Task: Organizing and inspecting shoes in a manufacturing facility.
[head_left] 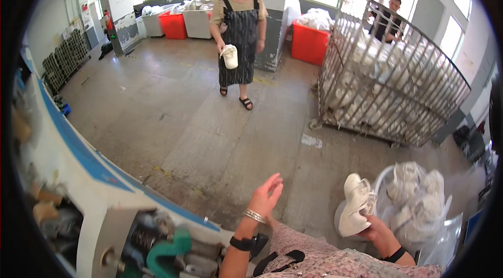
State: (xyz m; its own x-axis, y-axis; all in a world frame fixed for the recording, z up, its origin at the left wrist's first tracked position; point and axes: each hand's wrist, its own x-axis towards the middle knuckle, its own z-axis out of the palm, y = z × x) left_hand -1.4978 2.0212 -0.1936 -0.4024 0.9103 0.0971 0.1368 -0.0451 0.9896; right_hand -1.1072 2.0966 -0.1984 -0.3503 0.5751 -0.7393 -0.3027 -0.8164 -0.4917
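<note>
A white lace-up shoe (352, 207) is in my right hand (373, 228), its fingers wrapped round the lower end of the shoe. Beside it on the right stands a pale tub (384, 181) heaped with white shoes (416, 194) in clear plastic. My left hand (266, 194) is raised in front of me with its fingers stretched out and holds nothing. Bracelets and a black band circle that wrist. Nearest to it, at lower left, is a white and blue machine (99, 168) with a green C-shaped part (167, 254).
Ahead, a person in a striped apron (238, 32) carries a white, pail-like item (230, 58). A wheeled metal cage cart (387, 105) full of white bagged goods stands at right, another person (389, 24) behind it. Red bins (309, 42) and a pillar (270, 16) stand farther back.
</note>
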